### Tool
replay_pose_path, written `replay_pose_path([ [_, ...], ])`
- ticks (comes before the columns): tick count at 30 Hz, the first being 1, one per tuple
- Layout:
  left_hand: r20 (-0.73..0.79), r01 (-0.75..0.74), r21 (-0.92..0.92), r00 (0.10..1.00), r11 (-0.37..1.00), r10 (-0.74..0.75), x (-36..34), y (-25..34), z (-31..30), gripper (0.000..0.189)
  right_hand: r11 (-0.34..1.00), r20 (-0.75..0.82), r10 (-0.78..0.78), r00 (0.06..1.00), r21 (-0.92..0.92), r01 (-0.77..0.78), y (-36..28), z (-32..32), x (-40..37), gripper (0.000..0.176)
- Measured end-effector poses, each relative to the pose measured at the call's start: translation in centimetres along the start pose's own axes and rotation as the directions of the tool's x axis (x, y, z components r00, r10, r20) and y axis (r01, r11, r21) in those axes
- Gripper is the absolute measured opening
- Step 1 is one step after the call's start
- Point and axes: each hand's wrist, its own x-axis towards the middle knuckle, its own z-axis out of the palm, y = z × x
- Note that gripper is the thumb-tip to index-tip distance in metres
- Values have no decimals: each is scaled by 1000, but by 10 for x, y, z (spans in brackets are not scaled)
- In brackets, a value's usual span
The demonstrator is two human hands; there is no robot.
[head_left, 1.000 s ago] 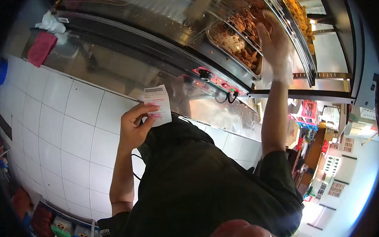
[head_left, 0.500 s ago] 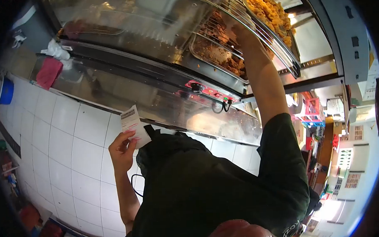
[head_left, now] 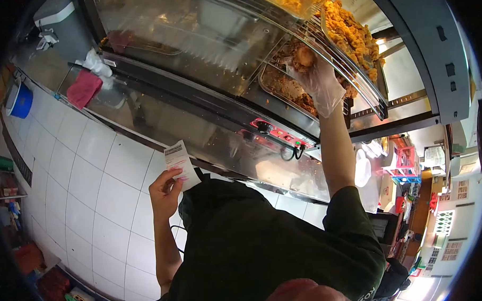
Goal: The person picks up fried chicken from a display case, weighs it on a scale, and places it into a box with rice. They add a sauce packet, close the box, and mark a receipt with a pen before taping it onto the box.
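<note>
Between the thumb and fingers of my left hand [head_left: 166,193] is a printed paper slip [head_left: 181,162] with pink marks. My right hand [head_left: 321,81], in a clear plastic glove, is inside the glass-fronted warmer, closed around a piece of fried food [head_left: 303,58]. Under it lies a metal tray [head_left: 271,91] with brown crumbs and fried pieces. A wire rack [head_left: 363,92] is just above and beside that hand. On the rack sits a heap of orange fried food [head_left: 348,30].
A control panel [head_left: 276,130] with a black knob runs along the warmer's lower edge. A pink cloth [head_left: 84,88] and a white plastic bag [head_left: 97,63] lie at the left of the counter. A blue bucket [head_left: 21,101] stands beyond. Pink baskets [head_left: 405,160] are at the right.
My right hand has drawn back from deeper under the rack, and its glove and the fried piece now show. The view has shifted slightly. My left hand still holds the slip.
</note>
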Motion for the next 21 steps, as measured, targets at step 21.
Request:
replay_pose_path([
  [21, 91, 35, 10, 995, 999, -36, -6, -3, -15, 26, -515, 346, -452, 822, -854, 76, 8, -17, 60, 61],
])
